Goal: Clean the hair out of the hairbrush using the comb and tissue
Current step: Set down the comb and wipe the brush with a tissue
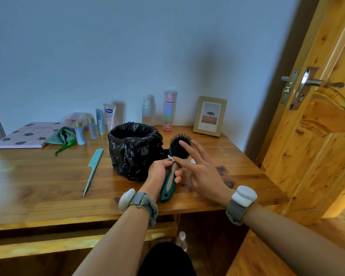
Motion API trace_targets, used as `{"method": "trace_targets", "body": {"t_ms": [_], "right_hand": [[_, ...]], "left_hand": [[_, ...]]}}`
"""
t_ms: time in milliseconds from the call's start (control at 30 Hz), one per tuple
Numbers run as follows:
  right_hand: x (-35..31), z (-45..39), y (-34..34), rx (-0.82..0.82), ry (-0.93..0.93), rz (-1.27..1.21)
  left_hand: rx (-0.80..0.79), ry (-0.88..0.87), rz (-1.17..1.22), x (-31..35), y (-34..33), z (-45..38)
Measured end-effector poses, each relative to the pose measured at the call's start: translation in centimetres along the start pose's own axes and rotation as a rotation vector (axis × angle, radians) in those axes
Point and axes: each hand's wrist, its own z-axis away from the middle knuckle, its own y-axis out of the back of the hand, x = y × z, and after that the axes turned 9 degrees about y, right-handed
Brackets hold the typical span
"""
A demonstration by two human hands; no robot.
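Seen from the head view, the dark-green oval hairbrush with black bristles (174,166) is gripped by its handle in the left hand (161,172), beside the black-bagged bin (134,149). The right hand (202,172), fingers spread and holding nothing, touches the bristles. With the teal tail comb (93,170) lying unused on the wooden table (48,186), hair could be left tangled.

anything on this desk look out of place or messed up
Mostly the black-bagged bin: it sits on the wooden desk among toiletries, not on the floor. A green cloth lies crumpled by the pink book. Nothing looks spilled or broken. The comb lies unused while the left hand grips the hairbrush.
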Motion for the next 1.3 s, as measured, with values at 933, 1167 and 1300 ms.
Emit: {"method": "trace_targets", "body": {"t_ms": [933,1167,1300], "right_hand": [[-0.9,-1.4,2.0,-0.17,0.164,0.466],[-1.0,-3.9,3.7,-0.356,0.138,0.641],[-1.6,-3.9,3.8,-0.437,0.299,0.662]], "left_hand": [[-0.084,-0.045,-0.143,-0.4,0.0,-0.3],[-0.086,-0.07,-0.142,-0.4,0.5,-1.3],[-0.095,-0.107,-0.129,-0.7,0.7,-1.5]]}}
